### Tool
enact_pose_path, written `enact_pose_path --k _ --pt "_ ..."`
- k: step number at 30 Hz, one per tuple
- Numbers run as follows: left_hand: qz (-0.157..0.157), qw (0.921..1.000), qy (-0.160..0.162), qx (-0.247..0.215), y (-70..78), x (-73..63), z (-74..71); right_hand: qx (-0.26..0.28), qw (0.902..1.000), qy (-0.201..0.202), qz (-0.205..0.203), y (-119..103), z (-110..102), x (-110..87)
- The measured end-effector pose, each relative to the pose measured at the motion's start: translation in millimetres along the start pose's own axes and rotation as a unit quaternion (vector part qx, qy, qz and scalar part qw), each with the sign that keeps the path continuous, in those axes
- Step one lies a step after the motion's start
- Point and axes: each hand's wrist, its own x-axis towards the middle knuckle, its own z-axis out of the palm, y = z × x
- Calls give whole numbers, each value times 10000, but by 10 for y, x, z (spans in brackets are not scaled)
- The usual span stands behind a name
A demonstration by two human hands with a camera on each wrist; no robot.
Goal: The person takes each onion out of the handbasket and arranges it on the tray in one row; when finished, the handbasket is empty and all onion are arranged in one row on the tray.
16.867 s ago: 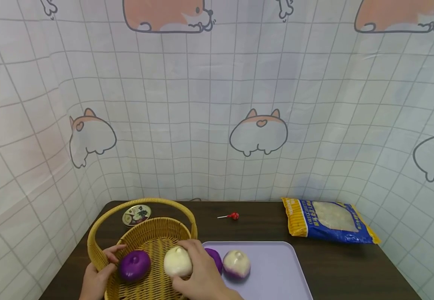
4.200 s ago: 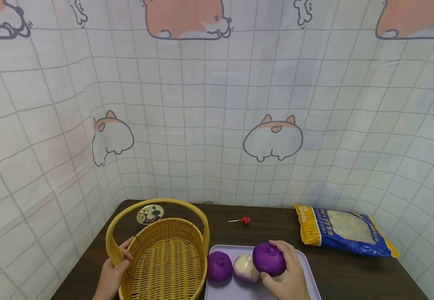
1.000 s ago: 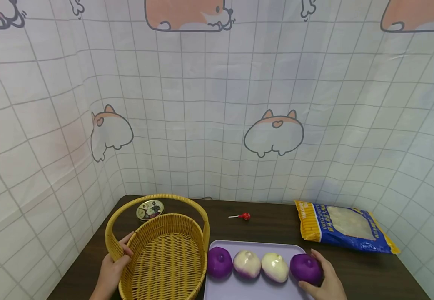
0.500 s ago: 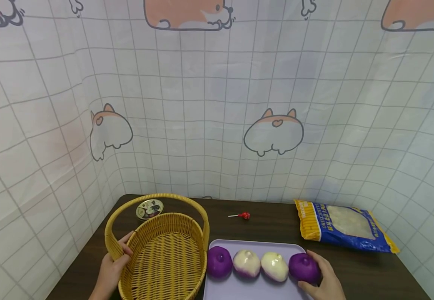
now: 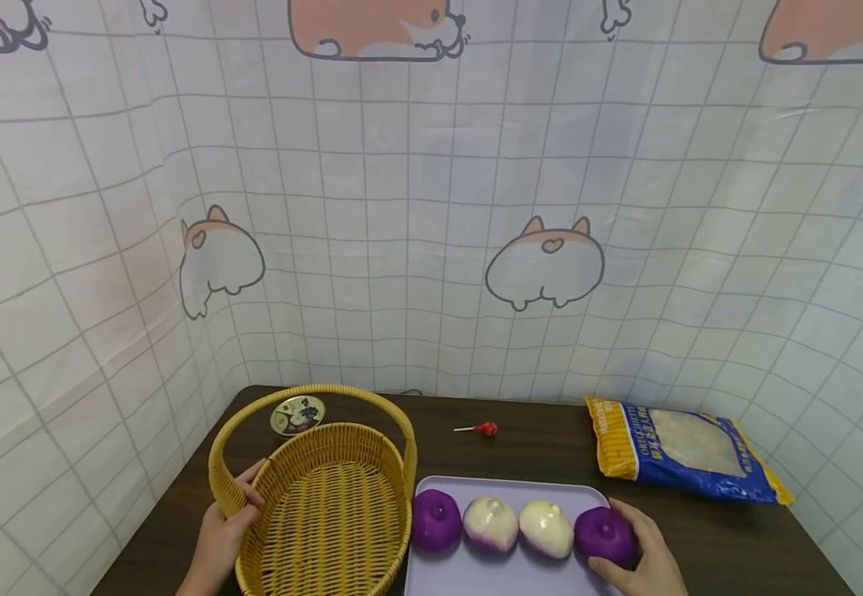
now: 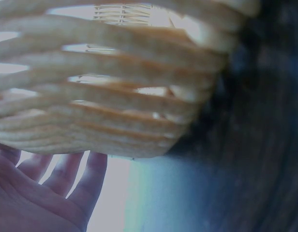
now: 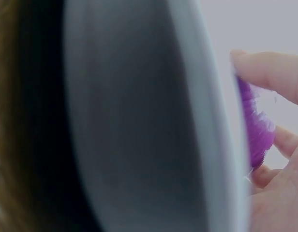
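In the head view, my left hand holds the left side of a yellow wicker basket, at the foot of its tall handle. Nothing lies inside the basket. Right of it, a pale lilac tray bears a row along its far edge: a purple onion, two white onions with purple-tinged bottoms, and another purple onion at the right end. My right hand grips that last one from its right side. In the right wrist view, the tray wall hides part of this purple onion.
A round tin with a printed lid stands behind the basket. Behind the tray lies a red lollipop. To the back right is a blue and yellow pasta bag. A white gridded curtain encloses the dark table.
Earlier a purple and a white onion were in the basket; both are now on the tray. My right hand carried the purple one to the right end and has since barely moved.
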Motion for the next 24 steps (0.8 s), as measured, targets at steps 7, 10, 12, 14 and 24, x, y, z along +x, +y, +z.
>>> enact_pose_path --k 7,10,12,14,24 --pt "-65 9999 -84 -123 7 -2 31 94 9986 -96 512 -8 -38 -41" --pt "-28 9999 -84 -108 12 1 46 117 9979 33 631 -6 -48 -48" --pt "15 9999 -71 -74 14 2 51 184 9969 85 762 -6 -56 -53" --pt "41 9999 -75 -66 15 4 53 309 9950 118 939 -9 -67 -55" --pt "-91 9999 -115 -30 -2 34 54 797 9867 339 1378 -66 -113 -29"
